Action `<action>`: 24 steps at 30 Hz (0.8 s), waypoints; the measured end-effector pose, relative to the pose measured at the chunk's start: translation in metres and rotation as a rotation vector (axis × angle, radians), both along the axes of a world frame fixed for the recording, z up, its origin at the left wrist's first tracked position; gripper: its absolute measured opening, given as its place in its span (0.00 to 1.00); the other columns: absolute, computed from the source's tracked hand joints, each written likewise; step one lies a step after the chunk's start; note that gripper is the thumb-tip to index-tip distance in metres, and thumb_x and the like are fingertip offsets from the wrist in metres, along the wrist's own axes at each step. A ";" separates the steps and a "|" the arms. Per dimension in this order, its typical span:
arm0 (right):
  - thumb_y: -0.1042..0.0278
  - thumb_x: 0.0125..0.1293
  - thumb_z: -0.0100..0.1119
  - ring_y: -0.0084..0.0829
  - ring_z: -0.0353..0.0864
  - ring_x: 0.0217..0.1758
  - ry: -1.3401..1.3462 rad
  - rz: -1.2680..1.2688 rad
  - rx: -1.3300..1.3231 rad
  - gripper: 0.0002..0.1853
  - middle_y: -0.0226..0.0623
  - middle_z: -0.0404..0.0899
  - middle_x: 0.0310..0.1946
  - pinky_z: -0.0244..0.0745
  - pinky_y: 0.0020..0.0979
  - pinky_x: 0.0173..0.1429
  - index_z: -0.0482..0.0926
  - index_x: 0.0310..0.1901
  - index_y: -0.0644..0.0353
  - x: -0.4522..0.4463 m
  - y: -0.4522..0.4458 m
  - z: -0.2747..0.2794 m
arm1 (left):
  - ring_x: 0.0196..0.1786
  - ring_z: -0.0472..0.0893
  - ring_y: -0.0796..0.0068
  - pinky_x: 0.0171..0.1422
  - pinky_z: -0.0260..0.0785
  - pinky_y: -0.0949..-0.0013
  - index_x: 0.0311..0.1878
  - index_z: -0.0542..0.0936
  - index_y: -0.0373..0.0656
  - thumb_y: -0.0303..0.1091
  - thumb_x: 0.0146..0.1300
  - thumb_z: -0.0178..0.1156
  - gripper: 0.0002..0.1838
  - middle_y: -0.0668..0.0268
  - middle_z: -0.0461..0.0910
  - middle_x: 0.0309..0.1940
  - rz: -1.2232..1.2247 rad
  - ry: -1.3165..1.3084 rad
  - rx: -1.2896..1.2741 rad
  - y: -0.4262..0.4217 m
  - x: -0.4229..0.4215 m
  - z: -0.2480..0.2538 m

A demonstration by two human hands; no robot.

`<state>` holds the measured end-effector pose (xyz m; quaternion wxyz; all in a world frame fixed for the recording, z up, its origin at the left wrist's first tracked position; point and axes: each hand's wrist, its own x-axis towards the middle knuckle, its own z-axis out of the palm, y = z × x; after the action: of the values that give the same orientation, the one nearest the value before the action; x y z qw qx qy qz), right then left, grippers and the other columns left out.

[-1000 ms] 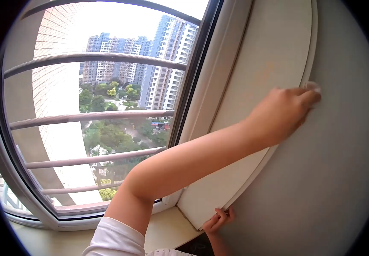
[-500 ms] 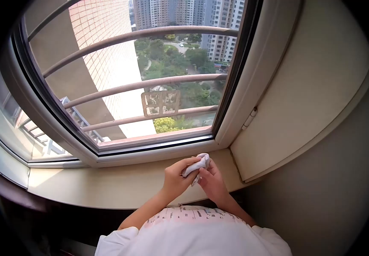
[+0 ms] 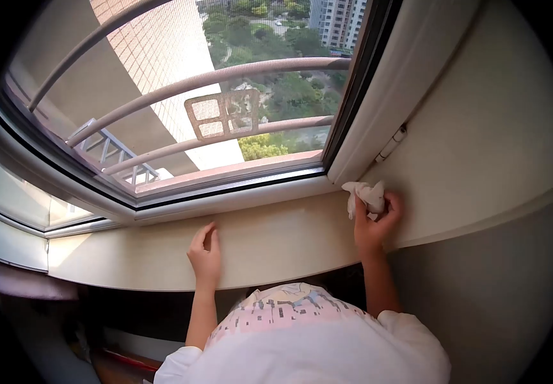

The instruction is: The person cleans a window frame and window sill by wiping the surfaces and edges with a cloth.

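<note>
A crumpled white cloth (image 3: 367, 197) is pinched in my right hand (image 3: 375, 224) at the right end of the windowsill (image 3: 276, 233). It lies against the corner where the sill, the window frame (image 3: 238, 203) and the cream side panel (image 3: 481, 134) meet. My left hand (image 3: 205, 255) hovers over or rests on the left-middle of the sill, which I cannot tell. Its fingers are loosely curled with a gap beside the thumb, and nothing is in them.
Beyond the window glass run curved bars (image 3: 206, 80), with a square grid-like holder (image 3: 222, 114) near them. A metal hinge (image 3: 392, 143) sits on the right side of the frame. Below the sill at the left are dark, partly hidden items.
Both hands held the cloth together at the sill. Now my left hand has let go and moved left, while my right hand has carried the cloth right to the corner. The view has tilted down.
</note>
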<state>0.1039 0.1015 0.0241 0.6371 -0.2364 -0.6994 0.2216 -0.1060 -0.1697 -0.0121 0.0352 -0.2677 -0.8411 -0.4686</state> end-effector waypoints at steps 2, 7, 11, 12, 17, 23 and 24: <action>0.81 0.60 0.73 0.39 0.79 0.49 -0.218 -0.059 0.258 0.27 0.42 0.78 0.50 0.79 0.37 0.51 0.75 0.61 0.62 0.004 0.009 0.003 | 0.42 0.84 0.75 0.45 0.74 0.72 0.54 0.86 0.39 0.29 0.72 0.61 0.12 0.63 0.87 0.43 0.064 -0.120 0.053 -0.001 -0.004 0.004; 0.87 0.54 0.68 0.44 0.78 0.50 -0.425 -0.069 0.252 0.22 0.38 0.79 0.46 0.79 0.39 0.53 0.86 0.49 0.51 -0.012 0.023 -0.040 | 0.36 0.77 0.83 0.43 0.70 0.75 0.52 0.87 0.38 0.30 0.74 0.61 0.11 0.69 0.86 0.36 0.127 -0.194 0.114 0.008 -0.004 0.003; 0.87 0.51 0.67 0.46 0.78 0.52 -0.474 -0.029 0.220 0.24 0.36 0.79 0.44 0.80 0.40 0.55 0.88 0.49 0.50 -0.011 0.024 -0.042 | 0.38 0.80 0.81 0.45 0.72 0.74 0.51 0.87 0.37 0.30 0.74 0.60 0.10 0.66 0.87 0.38 0.083 -0.172 0.101 0.010 -0.006 -0.001; 0.87 0.52 0.67 0.45 0.78 0.52 -0.406 -0.009 0.209 0.23 0.36 0.79 0.44 0.80 0.40 0.55 0.88 0.48 0.50 -0.012 0.023 -0.037 | 0.40 0.81 0.79 0.47 0.73 0.74 0.51 0.87 0.36 0.29 0.74 0.60 0.10 0.65 0.87 0.39 0.096 -0.192 0.101 0.008 -0.006 0.000; 0.86 0.53 0.69 0.41 0.81 0.50 -0.199 -0.213 0.366 0.21 0.33 0.80 0.43 0.81 0.39 0.53 0.89 0.47 0.50 -0.032 0.028 0.012 | 0.45 0.85 0.74 0.54 0.75 0.71 0.49 0.86 0.34 0.28 0.74 0.60 0.10 0.61 0.88 0.42 0.081 -0.188 0.095 0.008 -0.006 -0.006; 0.87 0.50 0.67 0.41 0.81 0.49 -0.346 -0.099 0.160 0.25 0.33 0.82 0.42 0.82 0.38 0.50 0.89 0.49 0.49 -0.020 0.014 -0.044 | 0.46 0.86 0.70 0.55 0.76 0.70 0.47 0.87 0.34 0.28 0.73 0.60 0.09 0.60 0.88 0.43 0.052 -0.187 0.077 0.010 -0.007 -0.006; 0.87 0.49 0.66 0.41 0.81 0.48 -0.291 -0.129 0.180 0.25 0.33 0.82 0.42 0.82 0.39 0.50 0.89 0.48 0.50 -0.023 0.011 -0.026 | 0.45 0.86 0.69 0.54 0.76 0.69 0.47 0.87 0.35 0.28 0.72 0.61 0.09 0.59 0.87 0.44 0.037 -0.214 0.100 0.009 -0.007 -0.007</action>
<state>0.0810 0.1126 -0.0017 0.5607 -0.2524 -0.7845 0.0803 -0.1133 -0.1609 -0.0192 -0.0326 -0.1986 -0.8205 -0.5351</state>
